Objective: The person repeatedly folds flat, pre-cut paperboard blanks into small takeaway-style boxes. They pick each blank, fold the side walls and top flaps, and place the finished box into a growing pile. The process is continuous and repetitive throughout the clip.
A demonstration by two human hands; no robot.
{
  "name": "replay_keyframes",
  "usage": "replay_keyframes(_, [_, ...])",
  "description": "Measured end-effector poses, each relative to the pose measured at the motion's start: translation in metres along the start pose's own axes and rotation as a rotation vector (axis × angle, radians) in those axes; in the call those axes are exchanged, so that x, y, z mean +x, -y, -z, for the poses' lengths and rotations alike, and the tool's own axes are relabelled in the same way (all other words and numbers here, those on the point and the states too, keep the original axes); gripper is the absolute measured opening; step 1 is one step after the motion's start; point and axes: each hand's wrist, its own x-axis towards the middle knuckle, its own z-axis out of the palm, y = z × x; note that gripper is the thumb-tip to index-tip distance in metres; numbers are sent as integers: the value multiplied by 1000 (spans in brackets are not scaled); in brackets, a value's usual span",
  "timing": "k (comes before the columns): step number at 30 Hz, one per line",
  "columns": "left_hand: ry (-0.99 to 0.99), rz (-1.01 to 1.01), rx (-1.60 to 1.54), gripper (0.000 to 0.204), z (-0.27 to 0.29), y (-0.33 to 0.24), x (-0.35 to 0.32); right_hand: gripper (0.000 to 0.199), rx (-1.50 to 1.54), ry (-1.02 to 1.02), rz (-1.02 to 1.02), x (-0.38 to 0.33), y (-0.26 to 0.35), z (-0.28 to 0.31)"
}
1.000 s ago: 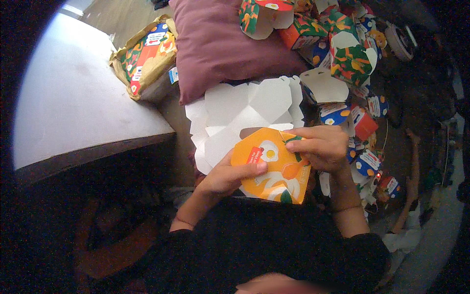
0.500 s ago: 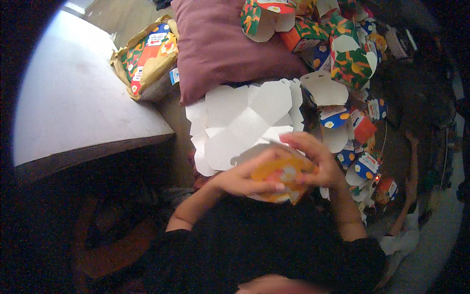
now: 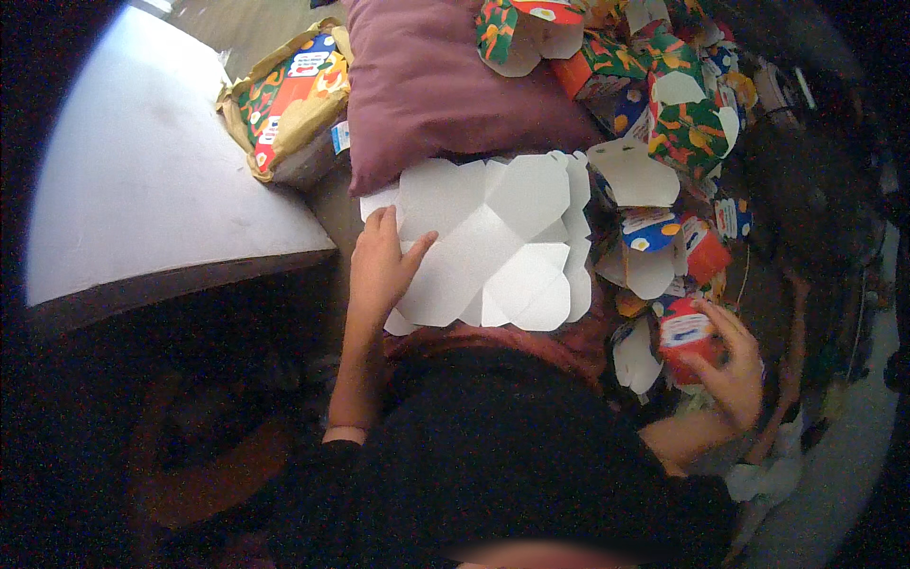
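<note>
A stack of flat white carton blanks (image 3: pixel 445 237) lies in front of me, plain side up, with notched and rounded edges. My left hand (image 3: pixel 384 261) rests on the stack's left edge, thumb and fingers apart and holding nothing. Off to the right, my right hand (image 3: pixel 730 370) grips a small red folded carton (image 3: pixel 684 332) with a white printed panel, fingers over its far side and thumb at the near side. This carton is at the near end of a heap of folded cartons (image 3: pixel 649 270), and its underside is hidden.
A mauve pillow (image 3: pixel 445 95) touches the far edge of the blanks. Colourful cartons (image 3: pixel 687 123) are heaped along the right. At the left stand a white-topped surface (image 3: pixel 171 171) and an open brown paper package (image 3: pixel 327 114) of printed flat cartons. A person's arm (image 3: pixel 796 332) shows far right.
Both hands were together over the blanks, around an orange-and-yellow carton. They have parted: the left moved to the stack's left edge, the right moved out to the heap with a carton.
</note>
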Motion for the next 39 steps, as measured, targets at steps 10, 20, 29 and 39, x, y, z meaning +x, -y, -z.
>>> replay_keyframes(10, [106, 69, -121, 67, -30, 13, 1, 60, -108, -170, 1, 117, 20, -181])
replay_keyframes(20, [133, -21, -90, 74, -33, 20, -3, 36, 586, -60, 292, 91, 54, -147])
replay_keyframes(29, [131, -17, -106, 80, -31, 18, -1, 18, 258, 37, 831, 150, 38, -117])
replay_keyframes(39, [549, 311, -1619, 93, 21, -37, -38, 43, 1353, 206, 721, 124, 81, -131])
